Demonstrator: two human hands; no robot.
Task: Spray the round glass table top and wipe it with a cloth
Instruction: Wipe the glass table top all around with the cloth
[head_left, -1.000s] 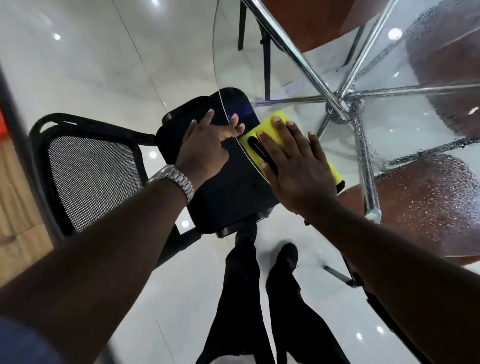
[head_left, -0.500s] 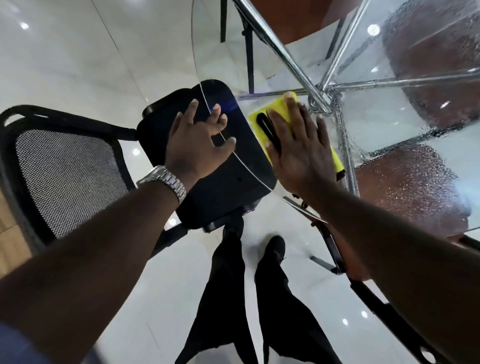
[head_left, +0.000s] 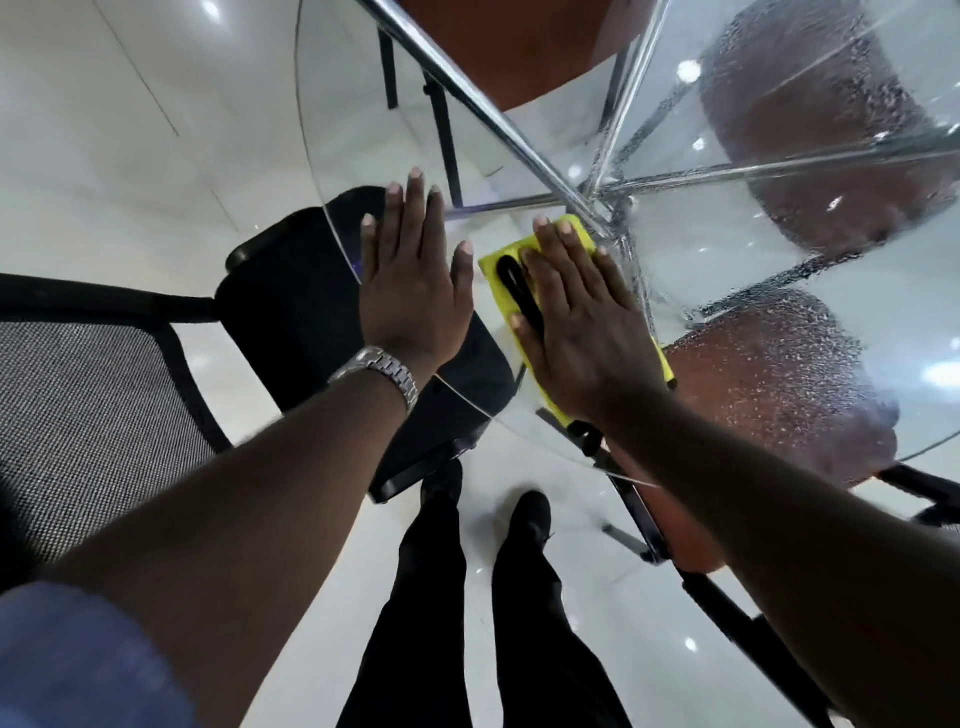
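Round glass worktop (head_left: 353, 104) seen from above: clear along the near curved edge, beaded with droplets (head_left: 810, 332) further right. Beneath the glass, chrome frame tubes (head_left: 493, 119) meeting at a hub, and brown chair seats (head_left: 769, 395) showing through. Yellow cloth (head_left: 491, 267) with a black strap lying flat on the glass near the edge, just short of the hub. Right hand (head_left: 576, 332) pressed flat on the cloth, fingers straight and spread, gripping nothing. Left hand (head_left: 415, 301) flat on the glass just beside it, fingers straight, wristwatch (head_left: 379, 369) on the wrist. Black mesh chair (head_left: 93, 405) to the left, seat partly under the glass. Glossy white tiled floor (head_left: 130, 156) with light reflections; black shoes (head_left: 530, 514) below.
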